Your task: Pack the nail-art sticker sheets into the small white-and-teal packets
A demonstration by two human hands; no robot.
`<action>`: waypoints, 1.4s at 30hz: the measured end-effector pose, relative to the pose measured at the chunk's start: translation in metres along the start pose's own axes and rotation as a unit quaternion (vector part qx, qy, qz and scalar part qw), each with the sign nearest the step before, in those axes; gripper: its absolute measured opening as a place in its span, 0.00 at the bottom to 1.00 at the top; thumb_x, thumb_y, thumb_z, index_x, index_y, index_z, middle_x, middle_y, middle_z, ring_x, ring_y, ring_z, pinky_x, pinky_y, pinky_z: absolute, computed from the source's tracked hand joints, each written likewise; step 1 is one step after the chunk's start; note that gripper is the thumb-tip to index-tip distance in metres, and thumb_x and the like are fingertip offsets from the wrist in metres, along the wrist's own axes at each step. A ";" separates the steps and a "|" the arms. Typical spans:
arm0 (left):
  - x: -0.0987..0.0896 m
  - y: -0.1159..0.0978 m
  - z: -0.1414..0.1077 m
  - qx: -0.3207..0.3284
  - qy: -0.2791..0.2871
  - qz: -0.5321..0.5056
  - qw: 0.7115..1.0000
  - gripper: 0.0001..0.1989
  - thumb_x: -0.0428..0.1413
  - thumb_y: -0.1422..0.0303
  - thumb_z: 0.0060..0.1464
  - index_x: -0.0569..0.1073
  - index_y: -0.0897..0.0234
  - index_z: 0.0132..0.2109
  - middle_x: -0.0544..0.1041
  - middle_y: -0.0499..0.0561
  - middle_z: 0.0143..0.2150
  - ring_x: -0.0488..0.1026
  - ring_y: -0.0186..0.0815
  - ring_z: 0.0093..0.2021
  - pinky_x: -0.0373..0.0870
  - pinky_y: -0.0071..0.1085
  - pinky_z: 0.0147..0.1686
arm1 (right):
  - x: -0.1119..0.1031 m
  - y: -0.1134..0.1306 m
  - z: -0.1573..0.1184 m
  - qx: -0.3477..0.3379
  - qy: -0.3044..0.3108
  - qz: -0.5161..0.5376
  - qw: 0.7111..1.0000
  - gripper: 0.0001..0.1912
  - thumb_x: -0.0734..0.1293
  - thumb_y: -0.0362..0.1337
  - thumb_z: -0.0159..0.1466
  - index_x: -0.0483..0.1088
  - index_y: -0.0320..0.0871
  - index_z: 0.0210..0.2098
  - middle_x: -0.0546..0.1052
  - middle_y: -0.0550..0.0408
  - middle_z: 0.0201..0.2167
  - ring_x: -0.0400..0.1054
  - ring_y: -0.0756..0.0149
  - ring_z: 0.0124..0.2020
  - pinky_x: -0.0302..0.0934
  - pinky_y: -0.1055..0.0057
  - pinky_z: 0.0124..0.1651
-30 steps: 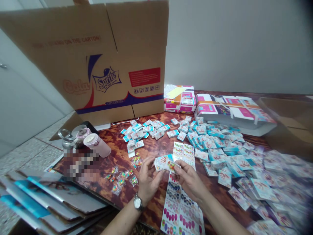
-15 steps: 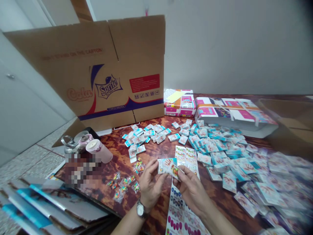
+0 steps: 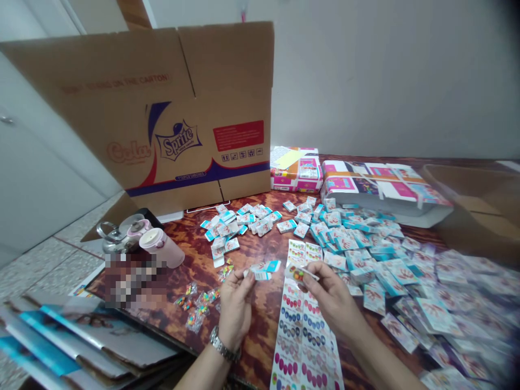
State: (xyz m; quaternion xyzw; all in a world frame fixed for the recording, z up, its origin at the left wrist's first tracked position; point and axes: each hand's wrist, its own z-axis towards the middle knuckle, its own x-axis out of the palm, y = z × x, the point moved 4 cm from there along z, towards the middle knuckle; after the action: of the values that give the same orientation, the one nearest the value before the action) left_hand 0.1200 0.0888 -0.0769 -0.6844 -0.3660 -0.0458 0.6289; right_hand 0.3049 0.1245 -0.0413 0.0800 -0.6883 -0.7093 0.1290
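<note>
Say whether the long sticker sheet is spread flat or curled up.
Spread flat: the sticker sheet lies open on the wood-grain table, its rows of coloured dots facing up.

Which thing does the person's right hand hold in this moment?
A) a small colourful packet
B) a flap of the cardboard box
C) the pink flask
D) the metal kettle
A. The right hand pinches the small colourful packet in its fingers, while the left hand holds a blue-and-white card.
</note>
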 end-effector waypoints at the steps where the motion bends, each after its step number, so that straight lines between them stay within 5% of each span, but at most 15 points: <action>1: 0.000 0.001 -0.001 -0.018 0.002 -0.024 1.000 0.10 0.64 0.68 0.41 0.73 0.67 0.33 0.75 0.47 0.30 0.73 0.28 0.31 0.70 0.23 0.36 | -0.004 0.004 0.001 -0.028 0.001 -0.063 0.998 0.07 0.62 0.42 0.62 0.62 0.46 0.31 0.66 0.59 0.25 0.59 0.70 0.25 0.54 0.75 0.27; 5: 0.003 0.005 -0.006 -0.079 -0.001 -0.101 0.992 0.06 0.63 0.72 0.43 0.75 0.68 0.31 0.77 0.50 0.32 0.75 0.30 0.34 0.72 0.25 0.39 | -0.005 0.024 0.002 -0.164 0.049 -0.266 0.949 0.04 0.60 0.37 0.63 0.63 0.45 0.33 0.69 0.55 0.30 0.64 0.65 0.32 0.58 0.70 0.34; 12: 0.001 0.016 -0.012 -0.163 -0.027 -0.133 0.977 0.02 0.60 0.77 0.47 0.76 0.73 0.31 0.78 0.56 0.33 0.76 0.36 0.35 0.74 0.27 0.38 | 0.008 0.045 0.010 -0.369 0.143 -0.371 0.840 0.05 0.59 0.30 0.63 0.64 0.44 0.38 0.73 0.53 0.32 0.66 0.65 0.35 0.59 0.67 0.38; 16: 0.004 0.018 -0.017 -0.177 -0.020 -0.142 0.974 0.02 0.58 0.78 0.49 0.76 0.74 0.31 0.78 0.57 0.33 0.76 0.36 0.35 0.73 0.30 0.42 | 0.013 0.046 0.012 -0.381 0.142 -0.387 0.828 0.04 0.59 0.31 0.63 0.64 0.43 0.36 0.73 0.53 0.30 0.66 0.65 0.33 0.59 0.68 0.37; 21: 0.006 0.015 -0.021 -0.201 -0.039 -0.142 0.968 0.03 0.57 0.79 0.49 0.76 0.74 0.31 0.78 0.57 0.33 0.76 0.36 0.35 0.74 0.28 0.40 | 0.014 0.042 0.015 -0.313 0.101 -0.370 0.869 0.02 0.59 0.32 0.64 0.64 0.43 0.35 0.71 0.54 0.28 0.65 0.68 0.30 0.59 0.72 0.33; 24: 0.005 0.015 -0.022 -0.208 -0.042 -0.133 0.968 0.03 0.57 0.79 0.49 0.76 0.73 0.31 0.78 0.57 0.33 0.76 0.36 0.34 0.74 0.25 0.37 | 0.015 0.041 0.014 -0.295 0.095 -0.384 0.870 0.02 0.60 0.33 0.64 0.64 0.42 0.36 0.70 0.54 0.29 0.64 0.68 0.30 0.58 0.73 0.33; 31: 0.009 0.012 -0.024 -0.182 0.009 -0.123 0.975 0.03 0.61 0.75 0.46 0.75 0.72 0.28 0.77 0.52 0.30 0.74 0.31 0.32 0.73 0.24 0.37 | 0.034 0.050 -0.005 -0.384 0.158 -0.507 0.756 0.10 0.56 0.32 0.65 0.68 0.42 0.37 0.73 0.51 0.29 0.65 0.65 0.31 0.57 0.70 0.34; 37: 0.013 0.007 -0.028 -0.205 0.071 -0.007 0.976 0.12 0.61 0.64 0.46 0.72 0.70 0.33 0.76 0.52 0.31 0.74 0.29 0.28 0.70 0.21 0.29 | 0.024 0.034 0.008 -0.139 0.180 -0.310 0.923 0.08 0.60 0.38 0.64 0.68 0.42 0.35 0.72 0.56 0.27 0.64 0.71 0.26 0.56 0.76 0.28; 40: 0.007 0.014 -0.026 -0.196 0.114 0.111 0.968 0.16 0.56 0.56 0.49 0.69 0.67 0.33 0.75 0.49 0.27 0.72 0.29 0.23 0.67 0.22 0.22 | 0.018 0.012 0.012 -0.043 0.194 -0.196 0.960 0.11 0.61 0.42 0.63 0.69 0.41 0.34 0.72 0.56 0.26 0.64 0.70 0.26 0.56 0.76 0.27; 42: 0.002 0.015 -0.023 -0.129 0.131 0.232 0.955 0.18 0.52 0.53 0.51 0.68 0.66 0.32 0.73 0.49 0.26 0.72 0.32 0.25 0.68 0.25 0.23 | 0.015 -0.003 0.011 -0.008 0.183 -0.156 0.971 0.12 0.62 0.43 0.61 0.69 0.40 0.34 0.72 0.56 0.26 0.65 0.70 0.26 0.56 0.76 0.28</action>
State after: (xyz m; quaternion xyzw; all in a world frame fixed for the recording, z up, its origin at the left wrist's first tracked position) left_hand 0.1386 0.0698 -0.0832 -0.8139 -0.1029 -0.0349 0.5707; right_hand 0.2874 0.1308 -0.0425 0.3138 -0.6264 -0.6994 0.1416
